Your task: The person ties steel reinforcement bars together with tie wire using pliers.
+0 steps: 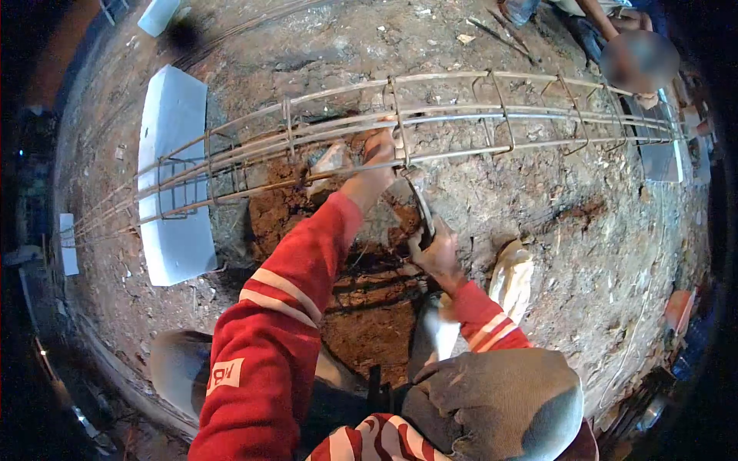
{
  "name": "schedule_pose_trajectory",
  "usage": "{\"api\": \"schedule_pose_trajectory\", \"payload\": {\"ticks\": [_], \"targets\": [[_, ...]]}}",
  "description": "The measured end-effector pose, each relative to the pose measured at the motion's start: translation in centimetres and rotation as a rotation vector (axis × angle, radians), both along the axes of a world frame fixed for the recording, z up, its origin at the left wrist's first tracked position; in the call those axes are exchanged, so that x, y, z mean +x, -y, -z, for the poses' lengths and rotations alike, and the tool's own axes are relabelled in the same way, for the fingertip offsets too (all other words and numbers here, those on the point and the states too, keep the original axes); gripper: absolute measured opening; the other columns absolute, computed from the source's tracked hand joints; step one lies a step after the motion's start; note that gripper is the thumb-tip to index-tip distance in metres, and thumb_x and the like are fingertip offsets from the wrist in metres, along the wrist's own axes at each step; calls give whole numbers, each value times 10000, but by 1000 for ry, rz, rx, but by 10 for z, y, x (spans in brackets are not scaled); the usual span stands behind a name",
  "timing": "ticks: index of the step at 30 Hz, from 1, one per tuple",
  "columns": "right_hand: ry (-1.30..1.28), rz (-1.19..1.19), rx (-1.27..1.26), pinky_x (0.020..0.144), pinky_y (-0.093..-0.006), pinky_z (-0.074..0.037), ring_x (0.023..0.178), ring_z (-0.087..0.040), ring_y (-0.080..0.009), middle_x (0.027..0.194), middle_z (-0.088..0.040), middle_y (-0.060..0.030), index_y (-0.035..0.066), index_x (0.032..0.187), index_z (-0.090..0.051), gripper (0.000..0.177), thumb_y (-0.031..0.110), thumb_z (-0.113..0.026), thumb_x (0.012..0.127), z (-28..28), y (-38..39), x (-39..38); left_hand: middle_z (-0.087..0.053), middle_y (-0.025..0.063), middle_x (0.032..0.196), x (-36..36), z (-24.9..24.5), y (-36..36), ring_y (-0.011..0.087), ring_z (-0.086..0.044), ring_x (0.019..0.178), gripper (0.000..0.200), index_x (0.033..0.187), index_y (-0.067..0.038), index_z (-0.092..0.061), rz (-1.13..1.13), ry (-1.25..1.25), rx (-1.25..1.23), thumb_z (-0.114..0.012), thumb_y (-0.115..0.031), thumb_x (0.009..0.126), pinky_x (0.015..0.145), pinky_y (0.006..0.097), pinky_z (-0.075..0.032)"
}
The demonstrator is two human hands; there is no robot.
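A long cage of steel rebar (461, 156) with several stirrups runs across the view above the ground. My left hand (378, 157) reaches into it and closes around a stirrup near the middle, its fingertips partly hidden by the bars. Just below and to the right, my right hand (440, 252) is closed on a slim, curved metal tool (422, 201). The tool's upper end meets the lower bar by the same stirrup; its exact kind is hard to make out. Under my left hand lies a pale stone chunk (329, 163) on reddish soil.
White blocks (177, 238) sit under the cage at left, and a panel (663, 160) is at its right end. A co-worker's arm (598, 19) reaches toward the cage at upper right. A pale bag (513, 278) lies right of my hands. Thin rods (503, 38) lie farther back.
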State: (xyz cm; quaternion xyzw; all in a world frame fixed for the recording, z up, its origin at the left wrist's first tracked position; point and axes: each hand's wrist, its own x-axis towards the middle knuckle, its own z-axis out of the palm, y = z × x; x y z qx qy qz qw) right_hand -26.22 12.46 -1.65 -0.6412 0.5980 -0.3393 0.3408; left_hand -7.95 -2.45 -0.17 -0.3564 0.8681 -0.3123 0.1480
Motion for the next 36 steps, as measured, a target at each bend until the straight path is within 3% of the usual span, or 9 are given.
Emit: {"api": "schedule_pose_trajectory", "payload": {"ticks": [6, 9, 13, 18, 25, 27, 31, 33, 36], "targets": [[-111, -19, 166, 549, -389, -508, 587, -619, -320, 779, -619, -167, 3, 1234, -440, 510, 174, -712, 838, -51, -28, -14, -640, 34, 938, -7, 54, -4, 219, -619, 827, 261, 1156, -86, -590, -298, -535, 597, -568, -219, 932, 645, 353, -499], [1257, -394, 1212, 464, -332, -500, 501, -573, -177, 727, -573, -96, 41, 1295, -407, 531, 191, -707, 884, -57, -27, -44, -644, 37, 943, -2, 70, -10, 226, -622, 810, 244, 1141, -89, -603, -394, -649, 746, -583, -196, 923, 644, 367, -507], [1746, -544, 1222, 444, -238, -463, 530, -542, -104, 707, -526, -26, 75, 1252, -455, 457, 322, -665, 930, -63, -20, -35, -658, 34, 941, -20, 77, -1, 227, -633, 796, 232, 1125, -114, -623, -797, -1581, 898, -618, -208, 914, 647, 378, -515], [-362, -187, 24, 632, -365, -461, 749, -606, -184, 808, -624, -78, 3, 1118, -542, 336, 267, -647, 939, -104, -24, -66, -663, 6, 875, -46, 75, 25, 162, -612, 771, 197, 1058, -192, -651, -679, -2885, 1349, -645, -326, 914, 586, 341, -475], [304, -212, 653, 446, -303, -420, 503, -523, -137, 720, -559, 15, 38, 1208, -525, 492, 247, -770, 836, -87, -32, -77, -645, 1, 829, -55, 76, 23, 156, -598, 721, 170, 1004, -198, -647, -606, -3011, 1441, -663, -331, 899, 548, 328, -450], [1522, -319, 1258, 511, -212, -408, 499, -424, -4, 661, -412, 81, 39, 1296, -474, 565, 240, -746, 843, -55, -40, -79, -640, -1, 817, -57, 72, 26, 154, -593, 707, 164, 988, -200, -646, -576, -3030, 1434, -669, -333, 895, 537, 325, -443], [852, -315, 959, 507, -339, -451, 515, -537, -180, 666, -547, -12, 7, 1263, -500, 434, 80, -606, 849, -94, -17, -35, -630, -4, 791, -63, 67, 30, 150, -585, 679, 155, 957, -204, -643, -552, -3064, 1399, -679, -336, 886, 515, 317, -429], [-261, -134, 298, 597, -427, -502, 615, -620, -330, 766, -655, -145, -34, 1192, -546, 367, 35, -526, 833, -76, -19, -50, -625, -6, 778, -67, 67, 31, 148, -581, 664, 151, 941, -206, -642, -551, -3076, 1373, -684, -338, 882, 504, 314, -421], [-321, -159, 153, 687, -476, -521, 733, -663, -404, 813, -671, -240, -70, 1213, -550, 417, 5, -462, 812, -129, -11, -45, -618, -8, 759, -71, 70, 31, 146, -574, 643, 148, 917, -208, -640, -566, -3089, 1323, -692, -341, 875, 488, 308, -411]]}}
